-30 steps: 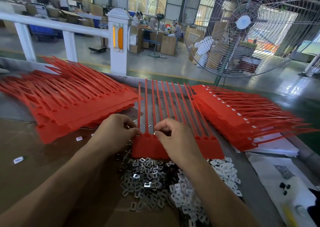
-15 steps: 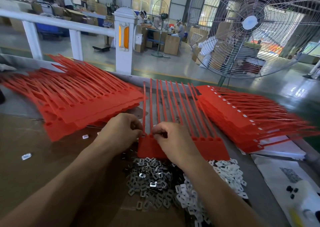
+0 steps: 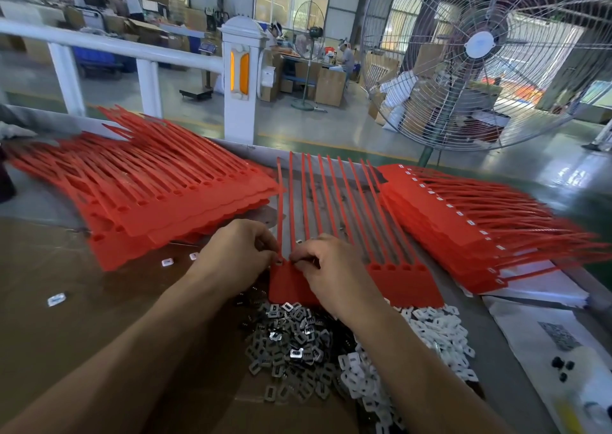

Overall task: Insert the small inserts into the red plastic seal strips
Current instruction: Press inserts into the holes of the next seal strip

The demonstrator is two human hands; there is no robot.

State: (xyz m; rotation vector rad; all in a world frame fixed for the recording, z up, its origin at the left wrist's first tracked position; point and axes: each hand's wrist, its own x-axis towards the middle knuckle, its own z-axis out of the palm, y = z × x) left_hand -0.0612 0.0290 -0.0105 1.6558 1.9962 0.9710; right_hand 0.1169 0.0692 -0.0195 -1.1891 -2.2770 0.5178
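Red seal strip sheet (image 3: 404, 283) lying flat at table centre: a solid tab band with ten thin tails fanning away. Left hand (image 3: 236, 256) and right hand (image 3: 326, 268), fingers curled, pinch its leftmost sockets; metal inserts (image 3: 291, 344) heaped just below.

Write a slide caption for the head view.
Both hands, left hand and right hand, work at a red seal strip above loose inserts.
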